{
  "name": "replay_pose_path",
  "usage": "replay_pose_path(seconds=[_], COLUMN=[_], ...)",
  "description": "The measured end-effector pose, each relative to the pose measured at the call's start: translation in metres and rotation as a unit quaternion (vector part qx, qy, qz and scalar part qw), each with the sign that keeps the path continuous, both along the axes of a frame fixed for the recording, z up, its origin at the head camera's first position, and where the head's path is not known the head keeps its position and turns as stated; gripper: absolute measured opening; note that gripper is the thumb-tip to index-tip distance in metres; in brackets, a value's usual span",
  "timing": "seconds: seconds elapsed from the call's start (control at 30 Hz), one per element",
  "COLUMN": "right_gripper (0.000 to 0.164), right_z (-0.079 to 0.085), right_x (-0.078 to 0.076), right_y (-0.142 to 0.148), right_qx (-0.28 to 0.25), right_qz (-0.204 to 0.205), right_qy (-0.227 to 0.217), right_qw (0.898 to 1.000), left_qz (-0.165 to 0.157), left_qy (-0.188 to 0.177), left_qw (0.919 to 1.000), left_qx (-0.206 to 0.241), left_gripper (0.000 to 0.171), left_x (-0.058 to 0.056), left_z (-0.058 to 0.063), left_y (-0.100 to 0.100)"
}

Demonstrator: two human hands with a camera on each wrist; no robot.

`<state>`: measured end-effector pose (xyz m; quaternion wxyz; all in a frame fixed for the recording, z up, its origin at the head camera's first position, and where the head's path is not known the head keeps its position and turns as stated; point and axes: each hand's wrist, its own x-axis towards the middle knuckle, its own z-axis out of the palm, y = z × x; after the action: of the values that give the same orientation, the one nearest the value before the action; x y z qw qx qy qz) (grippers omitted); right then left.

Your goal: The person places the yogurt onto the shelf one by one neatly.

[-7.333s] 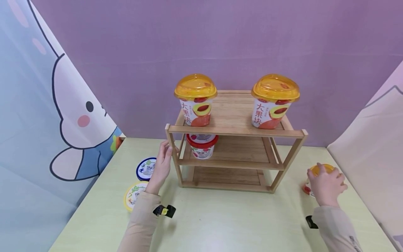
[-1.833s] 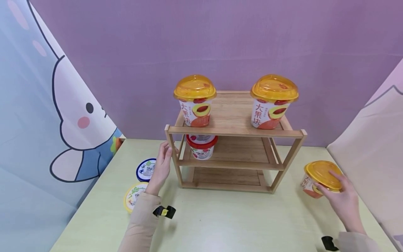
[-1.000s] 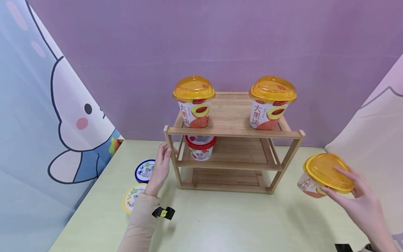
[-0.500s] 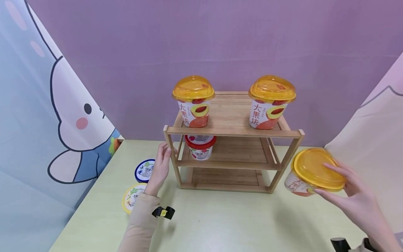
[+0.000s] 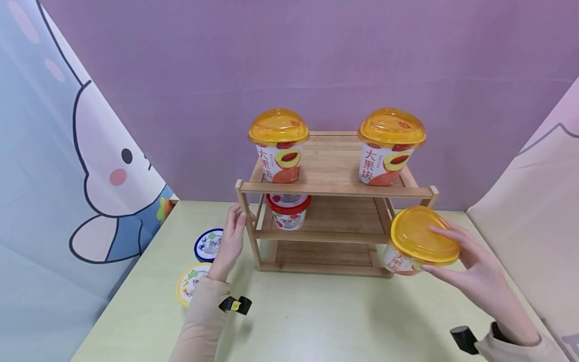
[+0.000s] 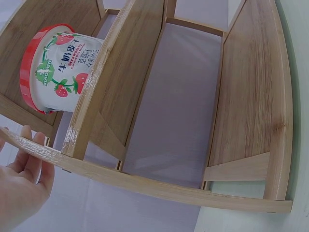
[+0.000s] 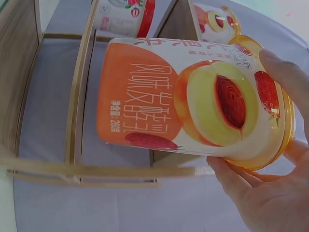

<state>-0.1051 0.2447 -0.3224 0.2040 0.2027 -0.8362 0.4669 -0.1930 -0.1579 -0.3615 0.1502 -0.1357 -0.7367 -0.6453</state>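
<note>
My right hand [image 5: 477,274] grips a yogurt cup [image 5: 420,239] by its orange lid, thumb low and fingers over the far side. The cup is off the table, tilted, in front of the right post of a three-level wooden rack [image 5: 339,191]. In the right wrist view the yogurt cup [image 7: 159,96] lies sideways, its peach picture showing. My left hand [image 5: 229,246] holds the rack's left front post; in the left wrist view its fingers [image 6: 31,166] reach behind the wood. Two like cups [image 5: 278,146] [image 5: 390,148] stand on the top level, left and right.
Red-rimmed strawberry tubs [image 5: 289,213] are stacked at the left of the middle level. Left of the rack, a blue-rimmed tub [image 5: 209,245] and a yellow-rimmed tub [image 5: 192,284] sit on the pale green table [image 5: 325,317]. A purple cloth [image 5: 334,65] hangs behind.
My right hand took the yogurt cup from the table at the right, lifted it, and has carried it left to the rack's right post. My left hand stays on the left post.
</note>
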Motion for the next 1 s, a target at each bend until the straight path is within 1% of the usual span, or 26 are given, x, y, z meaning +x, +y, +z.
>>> replay_pose_path(seconds=[0.27, 0.4, 0.63, 0.73, 0.9, 1.0], right_gripper=[0.062, 0.061, 0.059, 0.059, 0.057, 0.057], right_z=[0.000, 0.000, 0.000, 0.000, -0.001, 0.000], right_x=[-0.017, -0.025, -0.035, -0.040, -0.048, -0.052], right_y=[-0.014, -0.018, -0.022, -0.024, -0.028, -0.029], right_qx=[0.001, 0.006, 0.019, 0.029, 0.031, 0.033], right_qz=[0.008, 0.015, 0.013, 0.010, 0.016, 0.020], right_qy=[-0.029, -0.047, -0.079, -0.076, -0.057, -0.063], right_qw=[1.000, 0.999, 0.997, 0.997, 0.998, 0.997], left_qz=[0.007, 0.005, 0.000, 0.000, 0.001, 0.000], left_qy=[-0.005, -0.010, -0.010, -0.011, -0.009, -0.009], left_qw=[1.0000, 0.9999, 0.9999, 0.9999, 0.9999, 0.9999], left_qx=[-0.004, 0.000, 0.002, 0.004, 0.008, 0.007], left_gripper=[0.026, 0.027, 0.027, 0.028, 0.028, 0.028], left_x=[-0.001, -0.001, -0.001, 0.000, 0.000, -0.001], left_z=[0.000, -0.001, -0.001, 0.000, 0.000, -0.001], left_y=[-0.001, -0.001, -0.001, 0.000, 0.001, 0.000])
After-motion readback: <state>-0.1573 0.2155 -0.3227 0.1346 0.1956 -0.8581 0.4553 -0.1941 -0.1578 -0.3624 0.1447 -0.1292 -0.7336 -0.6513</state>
